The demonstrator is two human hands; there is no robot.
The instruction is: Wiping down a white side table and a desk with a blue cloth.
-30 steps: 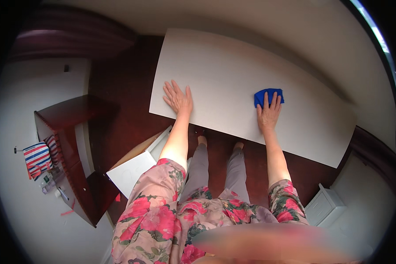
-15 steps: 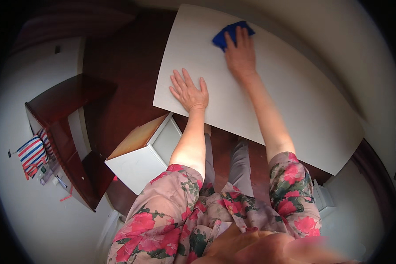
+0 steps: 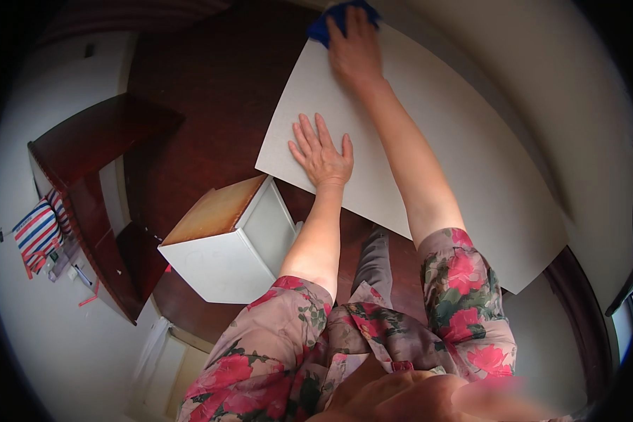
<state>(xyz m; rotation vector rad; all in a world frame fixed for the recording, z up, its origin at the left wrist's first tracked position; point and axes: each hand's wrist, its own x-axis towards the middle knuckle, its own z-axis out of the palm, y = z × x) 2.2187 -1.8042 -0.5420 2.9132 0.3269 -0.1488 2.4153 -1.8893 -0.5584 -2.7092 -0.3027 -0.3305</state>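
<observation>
A large white tabletop (image 3: 457, 141) stretches out in front of me, its far side close to the wall. On its far left corner lies a crumpled blue cloth (image 3: 320, 29). My right hand (image 3: 357, 53) presses down on that cloth, fingers over it, arm reaching far out. Nearer to me, my left hand (image 3: 322, 155) rests flat on the tabletop's left part with fingers spread and nothing under them that shows.
A small white cabinet (image 3: 218, 264) with a worn brown top stands left of the tabletop. Further left is a dark red wooden furniture piece (image 3: 84, 190) with a striped bag (image 3: 39, 228) beside it. Dark red floor (image 3: 204, 105) lies between.
My right hand has slid the blue cloth farther away and left, to the tabletop's far corner. My left hand stays flat on the surface. The view has shifted slightly.
</observation>
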